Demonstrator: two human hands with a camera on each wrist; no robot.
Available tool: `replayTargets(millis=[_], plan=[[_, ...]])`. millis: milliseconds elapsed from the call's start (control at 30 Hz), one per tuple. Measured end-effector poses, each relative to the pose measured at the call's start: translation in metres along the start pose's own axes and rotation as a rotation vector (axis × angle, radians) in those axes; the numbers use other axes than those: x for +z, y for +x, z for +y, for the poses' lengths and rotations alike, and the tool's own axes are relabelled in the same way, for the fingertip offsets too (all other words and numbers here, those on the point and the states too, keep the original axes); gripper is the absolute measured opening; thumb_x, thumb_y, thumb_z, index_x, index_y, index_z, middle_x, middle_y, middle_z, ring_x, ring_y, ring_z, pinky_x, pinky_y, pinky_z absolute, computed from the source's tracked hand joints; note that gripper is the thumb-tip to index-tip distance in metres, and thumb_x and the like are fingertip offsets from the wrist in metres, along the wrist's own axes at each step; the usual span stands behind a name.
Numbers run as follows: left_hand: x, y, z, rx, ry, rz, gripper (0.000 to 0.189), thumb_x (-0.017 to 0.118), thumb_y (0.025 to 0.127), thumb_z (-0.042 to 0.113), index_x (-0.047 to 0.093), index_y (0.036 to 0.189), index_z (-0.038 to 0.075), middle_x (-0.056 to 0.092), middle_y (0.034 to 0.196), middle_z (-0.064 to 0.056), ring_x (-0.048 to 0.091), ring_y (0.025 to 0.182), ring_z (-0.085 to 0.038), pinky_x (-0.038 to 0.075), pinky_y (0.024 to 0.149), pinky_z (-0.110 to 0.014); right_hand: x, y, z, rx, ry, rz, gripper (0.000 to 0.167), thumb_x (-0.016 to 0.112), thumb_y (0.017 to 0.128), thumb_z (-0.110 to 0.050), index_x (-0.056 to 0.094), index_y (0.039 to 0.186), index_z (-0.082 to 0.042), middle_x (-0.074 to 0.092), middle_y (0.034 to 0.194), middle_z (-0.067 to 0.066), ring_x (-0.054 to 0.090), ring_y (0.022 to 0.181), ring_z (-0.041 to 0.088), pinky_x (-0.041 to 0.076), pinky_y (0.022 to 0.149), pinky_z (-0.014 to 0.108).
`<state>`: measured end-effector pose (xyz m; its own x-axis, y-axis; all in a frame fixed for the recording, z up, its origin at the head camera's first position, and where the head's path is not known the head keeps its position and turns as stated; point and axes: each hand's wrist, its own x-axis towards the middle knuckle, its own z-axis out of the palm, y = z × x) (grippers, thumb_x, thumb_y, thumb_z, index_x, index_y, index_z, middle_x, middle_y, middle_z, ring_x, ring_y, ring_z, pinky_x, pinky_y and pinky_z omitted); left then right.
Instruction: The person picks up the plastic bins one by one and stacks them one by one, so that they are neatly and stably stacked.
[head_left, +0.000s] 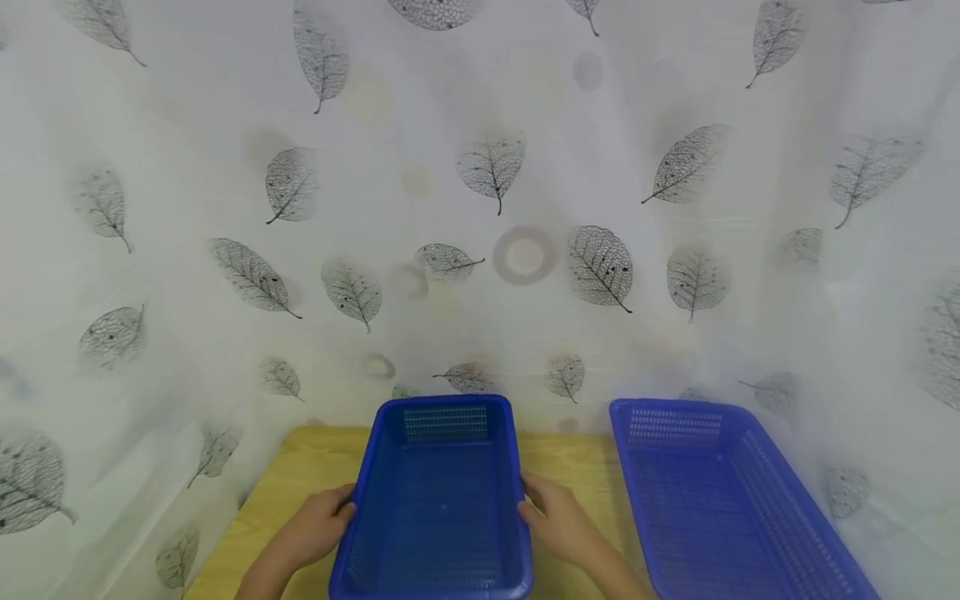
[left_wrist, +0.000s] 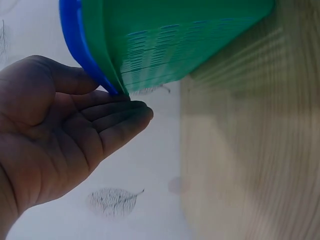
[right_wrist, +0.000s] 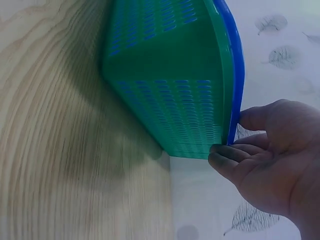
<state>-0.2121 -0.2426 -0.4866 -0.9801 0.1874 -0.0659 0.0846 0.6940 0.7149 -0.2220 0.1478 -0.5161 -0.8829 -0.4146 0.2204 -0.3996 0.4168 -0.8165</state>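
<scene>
A blue plastic basket (head_left: 442, 508) sits nested in a green basket (left_wrist: 170, 55), whose slotted walls show in both wrist views. My left hand (head_left: 318, 527) holds the left rim, thumb above and fingers beneath the edge. On the opposite side, my right hand (head_left: 561, 523) pinches the right rim (right_wrist: 237, 75) in the same way. Nothing lies inside the blue basket. The stack is level over the wooden table; whether its base touches the wood I cannot tell.
A second blue basket (head_left: 720, 508), with latticed walls, stands on the right side of the wooden table (head_left: 300, 454). A whitish sheet printed with leaves (head_left: 487, 167) hangs behind the table and along its sides.
</scene>
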Motion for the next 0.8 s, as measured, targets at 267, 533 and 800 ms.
replayTargets(millis=[267,533,800], plan=[[0.03,0.006,0.018,0.042,-0.029,0.019,0.042,0.053,0.107,0.004,0.053,0.143,-0.017,0.064,0.137,-0.031,0.061,0.13,-0.049,0.048,0.109,-0.064,-0.019,-0.021,0.008,0.14,-0.041,0.123,0.051,0.061,0.1,0.003,0.047,0.147,0.018,0.053,0.148,0.035,0.056,0.135,0.049,0.051,0.107,0.053],[0.054,0.013,0.032,0.118,-0.069,-0.012,0.044,0.052,0.109,0.007,0.05,0.145,-0.017,0.062,0.139,-0.033,0.059,0.13,-0.051,0.048,0.108,-0.065,-0.036,-0.035,0.009,0.276,0.02,0.218,0.053,0.057,0.095,0.01,0.044,0.145,0.023,0.05,0.146,0.042,0.054,0.133,0.056,0.05,0.107,0.06],[0.064,0.017,0.036,0.134,-0.096,0.008,0.045,0.052,0.109,0.008,0.048,0.146,-0.019,0.061,0.139,-0.035,0.06,0.13,-0.051,0.046,0.11,-0.066,-0.04,-0.044,0.012,0.244,0.05,0.245,0.049,0.057,0.095,0.009,0.048,0.141,0.023,0.058,0.139,0.039,0.06,0.128,0.053,0.055,0.103,0.055]])
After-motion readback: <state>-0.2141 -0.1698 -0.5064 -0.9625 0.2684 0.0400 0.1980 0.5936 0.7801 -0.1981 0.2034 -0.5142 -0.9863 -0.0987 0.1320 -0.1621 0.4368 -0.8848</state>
